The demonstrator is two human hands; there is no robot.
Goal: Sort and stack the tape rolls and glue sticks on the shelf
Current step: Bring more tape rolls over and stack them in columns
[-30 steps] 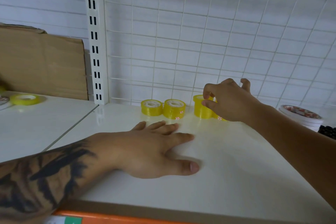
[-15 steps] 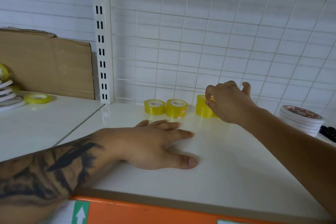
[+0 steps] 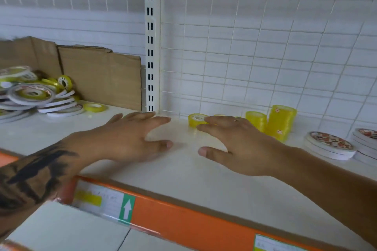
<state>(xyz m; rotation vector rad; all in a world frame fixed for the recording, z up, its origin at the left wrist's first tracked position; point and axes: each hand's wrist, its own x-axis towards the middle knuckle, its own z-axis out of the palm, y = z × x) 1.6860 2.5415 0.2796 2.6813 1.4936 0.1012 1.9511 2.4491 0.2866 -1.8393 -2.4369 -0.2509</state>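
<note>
My left hand [image 3: 124, 138] lies flat and open on the shelf [image 3: 204, 181], just in front of the upright [image 3: 152, 47]. My right hand [image 3: 238, 144] is open too, fingers spread and holding nothing, its fingertips close over a single yellow roll [image 3: 195, 119] a little right of the upright; I cannot tell whether they touch it. Further right of the upright stand a short yellow stack [image 3: 257, 120] and a taller one [image 3: 282, 121], then flat white rolls [image 3: 330, 145]. Left of the upright, a loose heap of rolls [image 3: 34, 93] lies before cardboard [image 3: 102, 79]. I see no glue sticks. I judge the next step is lifting the single roll: pinch it by its sides, keep it level, and centre it on the short stack without nudging the tall one.
</note>
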